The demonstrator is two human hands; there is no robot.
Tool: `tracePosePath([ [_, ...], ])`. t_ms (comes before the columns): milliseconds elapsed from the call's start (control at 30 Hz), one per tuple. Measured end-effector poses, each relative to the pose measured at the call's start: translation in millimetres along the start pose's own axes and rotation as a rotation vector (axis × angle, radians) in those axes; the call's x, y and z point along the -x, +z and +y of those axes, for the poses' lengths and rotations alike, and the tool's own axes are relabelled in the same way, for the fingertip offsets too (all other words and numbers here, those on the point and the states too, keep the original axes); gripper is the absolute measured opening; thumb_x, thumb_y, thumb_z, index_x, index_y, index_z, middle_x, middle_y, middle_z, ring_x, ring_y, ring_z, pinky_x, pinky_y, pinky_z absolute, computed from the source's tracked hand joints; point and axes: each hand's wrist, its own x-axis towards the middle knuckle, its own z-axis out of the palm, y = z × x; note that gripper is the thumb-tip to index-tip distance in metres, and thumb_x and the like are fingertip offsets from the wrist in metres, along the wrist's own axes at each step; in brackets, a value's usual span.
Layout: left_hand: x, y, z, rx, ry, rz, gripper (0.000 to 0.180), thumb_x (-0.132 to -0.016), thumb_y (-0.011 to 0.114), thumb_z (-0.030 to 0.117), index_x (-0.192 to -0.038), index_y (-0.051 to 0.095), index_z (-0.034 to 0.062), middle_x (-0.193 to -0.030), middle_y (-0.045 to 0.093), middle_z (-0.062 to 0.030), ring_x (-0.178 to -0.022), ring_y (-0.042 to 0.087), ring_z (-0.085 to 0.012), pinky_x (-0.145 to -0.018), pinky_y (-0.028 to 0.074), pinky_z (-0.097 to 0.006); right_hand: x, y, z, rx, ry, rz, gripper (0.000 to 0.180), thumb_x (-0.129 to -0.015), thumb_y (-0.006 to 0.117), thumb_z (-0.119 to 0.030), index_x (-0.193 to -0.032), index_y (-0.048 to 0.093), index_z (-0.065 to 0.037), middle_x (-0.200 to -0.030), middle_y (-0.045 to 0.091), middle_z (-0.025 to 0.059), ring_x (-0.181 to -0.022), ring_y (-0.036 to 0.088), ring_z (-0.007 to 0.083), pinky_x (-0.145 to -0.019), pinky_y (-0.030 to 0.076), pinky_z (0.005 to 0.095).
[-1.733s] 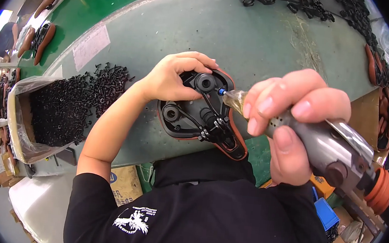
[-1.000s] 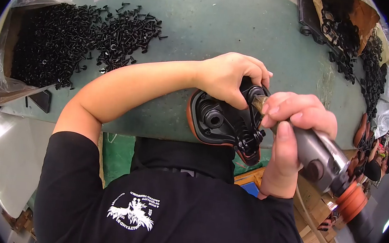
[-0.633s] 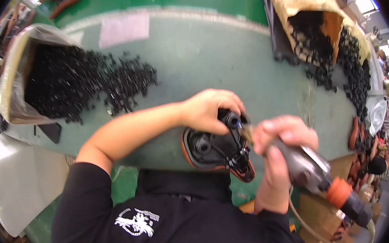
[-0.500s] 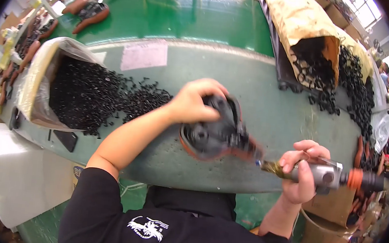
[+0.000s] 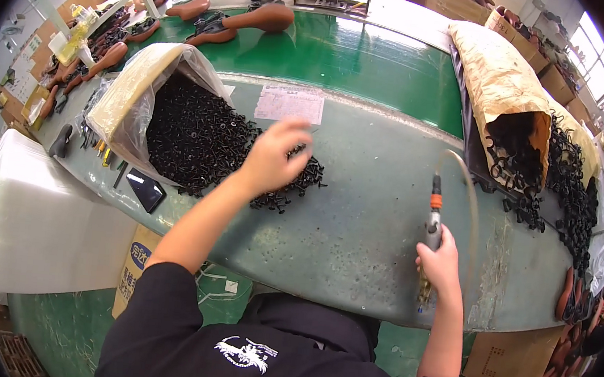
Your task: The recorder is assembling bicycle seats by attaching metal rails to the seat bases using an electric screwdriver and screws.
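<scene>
My left hand (image 5: 273, 158) hovers over the near-right end of a pile of black screws (image 5: 198, 131). Its fingers are half bent and apart from the thumb, slightly blurred, with nothing visible in them. Around the grey body of an air screwdriver (image 5: 432, 229) my right hand (image 5: 440, 262) is closed. The tool stands roughly along the line away from me, orange ring toward the far side and its bit end toward the table's near edge. A pale hose (image 5: 473, 205) curves from its far end. The screws spill out of a plastic-lined box (image 5: 125, 102) lying on its side.
Brown-and-black bicycle saddles (image 5: 264, 18) lie on the green surface beyond the table (image 5: 355, 244). A paper sack (image 5: 499, 69) spills black curved clips (image 5: 569, 207) at right. A pink paper sheet (image 5: 289, 105) and a phone (image 5: 145, 191) lie on the table.
The saddle that my left hand held is out of that hand, which is now over the screws. My right hand has swung the screwdriver from sideways to pointing toward me. The view has shifted.
</scene>
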Motion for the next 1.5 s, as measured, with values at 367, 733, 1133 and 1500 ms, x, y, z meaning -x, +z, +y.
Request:
tracePosePath([
  [367, 99.1, 28.1, 51.9, 0.105, 0.239, -0.248, 0.015, -0.081, 0.077, 0.005, -0.095, 0.072, 0.0032, -0.119, 0.07, -0.0124, -0.116, 0.067, -0.0334, -0.1, 0.055, -0.046, 43.5, 45.8, -90.6, 0.722, -0.854, -0.116, 0.049, -0.09, 0.076, -0.015, -0.134, 0.062, 0.002, -0.145, 0.062, 0.0238, -0.118, 0.07, 0.0352, -0.1, 0.057, 0.0417],
  [733, 117.6, 33.7, 44.8, 0.121, 0.224, -0.287, 0.018, -0.085, 0.078, 0.008, -0.101, 0.071, 0.0033, -0.119, 0.07, -0.0108, -0.117, 0.067, -0.0316, -0.099, 0.056, -0.044, 94.4, -24.1, 124.4, 0.691, -0.383, 0.688, 0.037, -0.096, 0.067, -0.009, -0.132, 0.067, 0.001, -0.147, 0.062, 0.0233, -0.144, 0.051, 0.0437, -0.12, 0.04, 0.05],
  [1133, 107.1, 30.4, 41.8, 0.163, 0.165, -0.381, 0.02, -0.086, 0.077, 0.01, -0.103, 0.07, 0.0042, -0.127, 0.067, -0.0114, -0.127, 0.061, -0.0323, -0.107, 0.05, -0.046, 88.0, -22.3, 114.0, 0.629, -0.334, 0.66, 0.036, -0.094, 0.065, -0.007, -0.128, 0.069, 0.0, -0.147, 0.064, 0.0181, -0.142, 0.054, 0.0424, -0.119, 0.043, 0.0492],
  [1500, 98.5, 40.7, 62.9, 0.047, 0.211, -0.488, 0.04, -0.076, 0.078, 0.008, -0.114, 0.068, 0.0047, -0.128, 0.065, -0.015, -0.129, 0.06, -0.0365, -0.104, 0.048, -0.05, 104.3, -34.0, 98.7, 0.531, -0.369, 0.729, 0.032, -0.082, 0.067, -0.006, -0.113, 0.073, -0.002, -0.133, 0.071, 0.0204, -0.132, 0.061, 0.0451, -0.113, 0.048, 0.0516],
])
